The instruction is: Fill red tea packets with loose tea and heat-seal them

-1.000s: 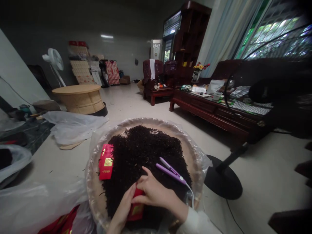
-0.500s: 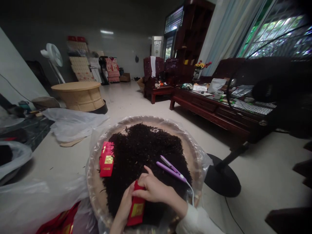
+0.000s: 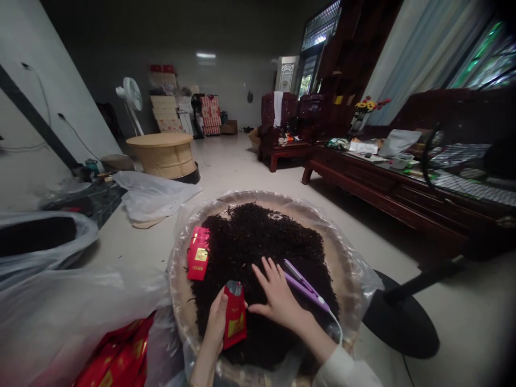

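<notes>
My left hand (image 3: 216,318) grips a small red foil pouch (image 3: 235,317) with a gold label; its top is open and shows a silvery lining. Beside it my right hand (image 3: 276,293) is spread, fingers apart, over a heap of dark dried leaves that look like tea (image 3: 262,236). The heap lies in a wide round basket (image 3: 350,258) lined with clear plastic. A purple hand-held heat sealer or flat iron (image 3: 308,290) with a white cord rests on the leaves, just right of my right hand. Another red packet (image 3: 199,252) lies at the basket's left side.
More red pouches (image 3: 121,355) lie in a plastic bag at lower left, near a plastic-lined container (image 3: 44,234) of dark material. A black fan base (image 3: 399,317) stands at right. Beyond are a round wooden table (image 3: 161,156) and a long dark-wood table (image 3: 363,183).
My right hand has come off the pouch and spread out over the leaves. The pouch, in my left hand, now shows its open top. The view has swung left.
</notes>
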The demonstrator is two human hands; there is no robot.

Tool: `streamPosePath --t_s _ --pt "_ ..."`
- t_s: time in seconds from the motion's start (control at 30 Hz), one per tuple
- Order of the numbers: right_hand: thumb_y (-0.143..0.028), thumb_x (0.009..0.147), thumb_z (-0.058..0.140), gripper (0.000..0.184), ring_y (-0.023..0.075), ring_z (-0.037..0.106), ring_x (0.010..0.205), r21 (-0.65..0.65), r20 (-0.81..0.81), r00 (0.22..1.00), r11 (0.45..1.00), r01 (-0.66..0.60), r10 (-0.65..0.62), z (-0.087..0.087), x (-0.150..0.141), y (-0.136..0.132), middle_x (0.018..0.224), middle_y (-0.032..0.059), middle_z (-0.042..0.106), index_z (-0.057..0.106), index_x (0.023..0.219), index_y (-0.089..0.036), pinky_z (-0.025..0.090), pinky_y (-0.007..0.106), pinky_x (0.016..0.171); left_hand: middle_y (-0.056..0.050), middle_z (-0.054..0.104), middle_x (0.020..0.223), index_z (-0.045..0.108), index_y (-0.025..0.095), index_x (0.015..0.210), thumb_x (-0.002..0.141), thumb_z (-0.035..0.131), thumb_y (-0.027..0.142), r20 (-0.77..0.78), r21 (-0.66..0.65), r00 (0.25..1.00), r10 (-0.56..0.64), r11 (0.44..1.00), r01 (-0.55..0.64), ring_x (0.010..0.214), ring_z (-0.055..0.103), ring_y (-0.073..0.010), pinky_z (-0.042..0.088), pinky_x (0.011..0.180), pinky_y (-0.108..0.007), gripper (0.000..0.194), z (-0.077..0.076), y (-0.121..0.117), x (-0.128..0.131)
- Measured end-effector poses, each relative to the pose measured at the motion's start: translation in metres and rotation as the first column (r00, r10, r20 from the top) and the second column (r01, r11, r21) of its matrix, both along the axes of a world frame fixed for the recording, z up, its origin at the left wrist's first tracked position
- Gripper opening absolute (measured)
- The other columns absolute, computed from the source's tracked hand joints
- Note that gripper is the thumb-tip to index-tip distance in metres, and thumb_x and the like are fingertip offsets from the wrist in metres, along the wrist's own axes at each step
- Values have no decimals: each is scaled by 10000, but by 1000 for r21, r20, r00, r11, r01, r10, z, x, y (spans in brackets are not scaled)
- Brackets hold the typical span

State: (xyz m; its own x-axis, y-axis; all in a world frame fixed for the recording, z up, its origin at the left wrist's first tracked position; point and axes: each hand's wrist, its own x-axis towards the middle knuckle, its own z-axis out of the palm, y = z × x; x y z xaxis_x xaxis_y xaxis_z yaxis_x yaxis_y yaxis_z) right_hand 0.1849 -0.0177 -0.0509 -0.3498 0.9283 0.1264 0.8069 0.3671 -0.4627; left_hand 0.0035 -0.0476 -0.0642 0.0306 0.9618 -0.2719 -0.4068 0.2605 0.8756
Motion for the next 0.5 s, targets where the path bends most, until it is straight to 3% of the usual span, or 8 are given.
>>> streamPosePath --t_s 0.1,0.27,0.43,0.5 --pt "-569 624 765 1006 417 93 1415 14 165 983 996 -87 84 -9 -16 -6 1547 207 176 306 1455 -235 152 629 1094 -81 741 724 634 151 1022 545 683 735 -5 -16 998 56 998 -56 740 704 -270 541 677 -349 755 -3 3 -3" --pt "-571 692 718 846 390 276 1362 72 228 953 973 -219 197 -15 -29 -18 1495 166 338 363 1413 -308 224 601 1065 -132 744 956 680 147 1019 460 725 732 -38 -26 982 183 983 -184 1017 651 -318 486 921 -416 811 -6 8 -11" --pt "-450 779 672 476 343 420 1251 72 256 955 982 -175 151 -13 -22 -19 1341 149 517 579 1203 -254 310 514 1014 -125 753 843 666 132 1025 473 725 728 36 -62 990 137 989 -134 886 694 -323 552 762 -405 815 3 7 -13" --pt "-452 773 669 493 353 407 1251 90 248 962 987 -136 110 -13 -20 -19 1361 153 494 570 1215 -257 305 515 1004 -120 750 782 661 120 1008 469 734 721 44 -60 990 131 990 -128 828 705 -315 561 705 -383 810 5 6 -12"
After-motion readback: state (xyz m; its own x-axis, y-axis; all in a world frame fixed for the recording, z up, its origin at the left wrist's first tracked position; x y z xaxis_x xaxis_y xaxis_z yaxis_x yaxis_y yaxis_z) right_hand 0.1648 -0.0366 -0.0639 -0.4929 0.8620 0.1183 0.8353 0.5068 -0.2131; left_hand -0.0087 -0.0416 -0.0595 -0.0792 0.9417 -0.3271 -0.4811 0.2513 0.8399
